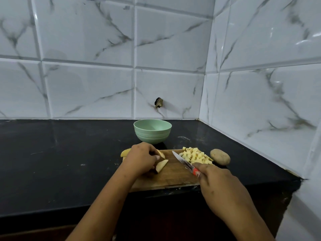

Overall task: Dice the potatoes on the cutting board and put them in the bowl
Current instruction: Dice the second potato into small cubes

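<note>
We see a black countertop (69,162) set into a corner of white marbled wall tiles (86,87); one tile behind the bowl has a dark chipped hole (159,102). The pale green bowl (152,130) stands just beyond the far edge of the wooden cutting board (173,176), near it but apart from it. Off the board's right end a whole unpeeled potato (220,156) rests on the counter, just beside the heap of diced potato (196,156) piled on the board's far right corner. The left hand (141,158) sits over the middle of the board with its fingers curled down onto the potato wedges (162,164), pinning them. It hides most of them and lies in front of the bowl's foot. Another wedge (125,152) pokes out past the wrist at the board's left end. The right hand (215,181) is clamped round the red handle of the knife (184,161), covering nearly all of the handle and the board's near right corner. The blade slants up and to the left, lying between the wedges and the dice and touching neither that we can tell. There is dark patterning on the blade, but we cannot read it. All the dice we can make out lie on the board.
</note>
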